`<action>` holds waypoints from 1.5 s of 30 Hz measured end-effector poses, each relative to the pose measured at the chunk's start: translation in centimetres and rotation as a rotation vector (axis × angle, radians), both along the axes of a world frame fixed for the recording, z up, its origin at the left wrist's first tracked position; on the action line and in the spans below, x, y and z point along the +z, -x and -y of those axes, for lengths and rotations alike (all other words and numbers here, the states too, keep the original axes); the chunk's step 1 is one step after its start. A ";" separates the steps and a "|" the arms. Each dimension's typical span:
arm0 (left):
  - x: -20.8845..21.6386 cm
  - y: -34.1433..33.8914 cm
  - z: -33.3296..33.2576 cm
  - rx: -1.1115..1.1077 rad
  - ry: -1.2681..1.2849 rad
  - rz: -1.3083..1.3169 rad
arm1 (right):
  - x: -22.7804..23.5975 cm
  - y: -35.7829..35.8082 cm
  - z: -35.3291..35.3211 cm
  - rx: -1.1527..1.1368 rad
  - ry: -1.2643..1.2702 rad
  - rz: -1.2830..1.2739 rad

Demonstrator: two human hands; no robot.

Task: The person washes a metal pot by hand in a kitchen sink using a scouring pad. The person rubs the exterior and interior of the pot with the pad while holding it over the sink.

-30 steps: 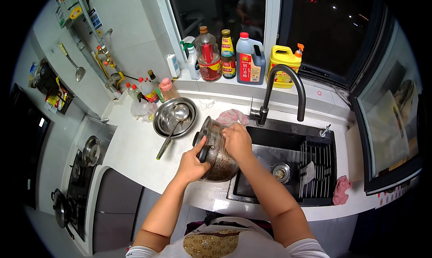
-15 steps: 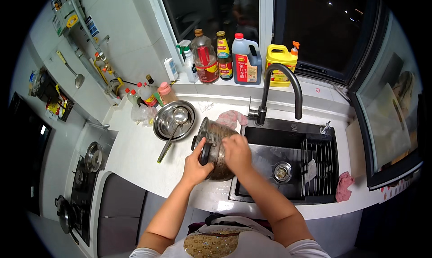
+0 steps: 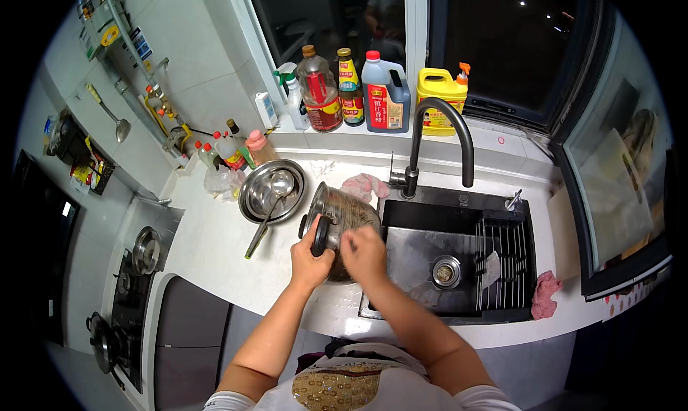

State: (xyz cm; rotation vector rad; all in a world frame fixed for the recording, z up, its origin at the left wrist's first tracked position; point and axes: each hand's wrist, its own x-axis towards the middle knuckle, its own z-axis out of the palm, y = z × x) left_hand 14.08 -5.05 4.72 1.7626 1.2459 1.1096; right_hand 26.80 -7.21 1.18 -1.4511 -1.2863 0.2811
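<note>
A metal pot (image 3: 350,204) with black handles is tipped on its side over the counter at the sink's left edge. My left hand (image 3: 309,265) is wrapped round its near black handle (image 3: 321,237) and keeps it tilted. Against the pot's outer side, my right hand (image 3: 367,257) is closed, its fingers curled and somewhat blurred. Anything inside those fingers is hidden. Left of the pot, a ladle (image 3: 282,183) rests in nested steel bowls (image 3: 248,212), its handle sticking out over the rim toward me.
To the right is a black sink (image 3: 423,257) with a drying rack (image 3: 505,268) and a curved faucet (image 3: 466,142). Pink cloths (image 3: 367,187) lie behind the pot and right of the sink. Several bottles (image 3: 387,96) line the windowsill. A stove (image 3: 129,318) stands far left.
My right hand has slid down and slightly left along the pot's side. The left hand keeps its grip on the handle. The whole view has shifted a little.
</note>
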 end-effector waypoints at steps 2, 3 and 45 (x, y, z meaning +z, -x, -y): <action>-0.3 0.5 0.0 0.029 0.046 -0.027 | -0.6 1.0 1.5 0.016 -0.082 0.052; -0.4 0.5 -0.1 0.024 0.078 -0.019 | -0.6 1.1 2.0 0.014 -0.123 0.074; -3.0 0.1 -1.6 0.042 -0.180 -0.181 | -1.6 1.2 3.3 0.108 -0.157 0.247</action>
